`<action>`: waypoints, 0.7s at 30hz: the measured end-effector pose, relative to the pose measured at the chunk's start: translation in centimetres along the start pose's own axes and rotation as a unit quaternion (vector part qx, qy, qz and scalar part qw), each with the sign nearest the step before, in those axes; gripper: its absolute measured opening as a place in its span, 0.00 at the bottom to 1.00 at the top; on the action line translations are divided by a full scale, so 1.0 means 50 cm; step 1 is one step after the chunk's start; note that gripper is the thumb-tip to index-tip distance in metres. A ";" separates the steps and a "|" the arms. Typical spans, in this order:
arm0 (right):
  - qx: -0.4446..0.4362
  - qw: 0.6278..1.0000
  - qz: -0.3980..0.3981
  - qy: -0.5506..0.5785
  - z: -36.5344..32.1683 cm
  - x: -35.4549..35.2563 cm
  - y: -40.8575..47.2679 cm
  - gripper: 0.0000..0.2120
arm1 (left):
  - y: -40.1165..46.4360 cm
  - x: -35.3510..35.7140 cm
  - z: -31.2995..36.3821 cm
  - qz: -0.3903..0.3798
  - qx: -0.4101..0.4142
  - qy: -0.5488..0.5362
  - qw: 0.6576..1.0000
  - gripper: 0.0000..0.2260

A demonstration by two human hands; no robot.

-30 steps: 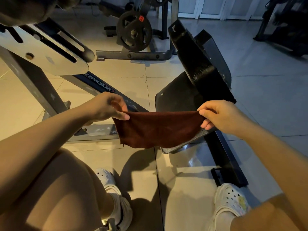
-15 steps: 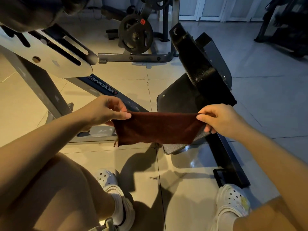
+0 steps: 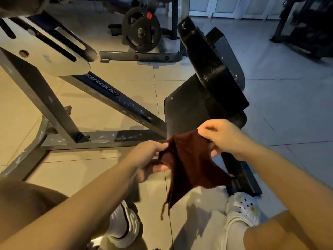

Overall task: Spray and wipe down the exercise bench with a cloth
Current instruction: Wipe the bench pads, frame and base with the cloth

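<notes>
Cloth [image 3: 191, 165], stretched flat a second ago, now hangs bunched at our six o'clock; left hand [image 3: 151, 159] and right hand [image 3: 223, 138] fingers pinch it, seemingly folding before wiping the bench pad [image 3: 207, 65] at twelve.

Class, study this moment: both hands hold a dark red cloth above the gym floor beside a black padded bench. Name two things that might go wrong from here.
1. The cloth hangs bunched, with loose threads dangling towards the shoes; it may drag on the floor.
2. The left hand and right hand grip only its top edge, so it may slip free before reaching the bench pad.
</notes>
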State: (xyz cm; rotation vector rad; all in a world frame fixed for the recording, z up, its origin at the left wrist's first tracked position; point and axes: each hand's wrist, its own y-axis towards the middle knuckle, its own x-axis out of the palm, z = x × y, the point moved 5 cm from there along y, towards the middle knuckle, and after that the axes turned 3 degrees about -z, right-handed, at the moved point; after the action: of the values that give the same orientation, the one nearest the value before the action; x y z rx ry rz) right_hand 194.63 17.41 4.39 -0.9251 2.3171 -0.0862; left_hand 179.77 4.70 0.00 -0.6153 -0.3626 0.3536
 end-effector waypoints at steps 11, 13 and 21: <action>-0.108 0.978 -0.081 -0.158 -0.015 0.137 -0.054 0.13 | 0.049 0.021 -0.060 0.056 0.021 -0.195 0.979 0.05; -0.087 0.982 -0.074 -0.150 0.004 0.135 -0.036 0.13 | 0.073 0.005 -0.064 0.088 0.037 -0.185 0.978 0.06; 0.064 0.996 -0.030 -0.063 0.133 0.082 0.121 0.15 | 0.240 0.022 -0.038 0.126 0.157 -0.071 0.977 0.06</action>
State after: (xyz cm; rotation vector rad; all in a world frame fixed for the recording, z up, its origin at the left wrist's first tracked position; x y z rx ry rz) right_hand 192.61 20.44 -4.81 -0.9100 2.1415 -0.1927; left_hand 179.01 13.39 -8.54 -0.3260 -0.3555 0.6872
